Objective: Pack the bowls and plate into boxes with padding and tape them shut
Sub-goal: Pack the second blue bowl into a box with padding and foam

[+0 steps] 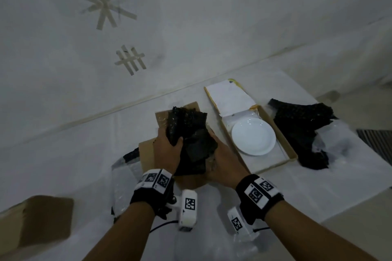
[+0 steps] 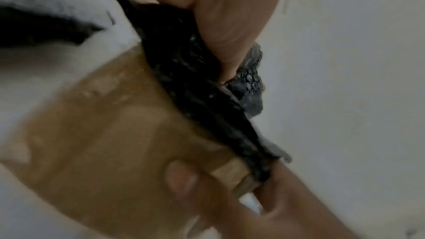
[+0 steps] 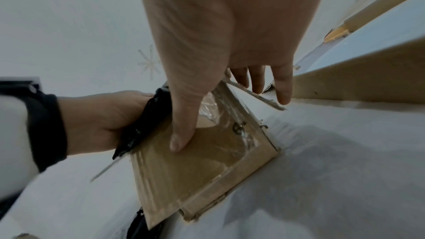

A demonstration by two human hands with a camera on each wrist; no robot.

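black padding (image 1: pixel 188 131), long axis pointing away, clamped in left grip (image 1: pixel 166 152); right grip (image 1: pixel 224 165) clasps cardboard box (image 1: pixel 146 154).

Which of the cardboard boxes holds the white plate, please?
The shallow open box on the right, plate lying uncovered; the second box, between left hand and right hand, holds black padding.

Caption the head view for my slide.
Left hand grips black bubble wrap, right hand holds the cardboard box; white plate boxed alongside.
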